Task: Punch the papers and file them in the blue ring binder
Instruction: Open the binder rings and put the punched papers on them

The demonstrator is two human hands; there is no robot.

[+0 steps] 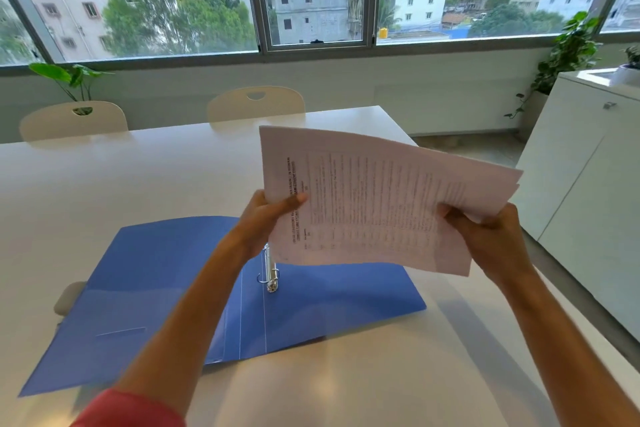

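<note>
White table [104,184], two chairs [256,104], wide windows [138,10], perhaps a cabinet [588,166].

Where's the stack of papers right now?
The papers are held up in both hands, left hand and right hand, above the open blue binder.

The only writing in view is on the top sheet of the papers [374,204], held up sideways so the lines run vertically. A bold heading runs along the sheet's left edge, partly under the left hand's [268,215] thumb, with dense rows of small print across the page. All of it is too blurred to read.
</note>
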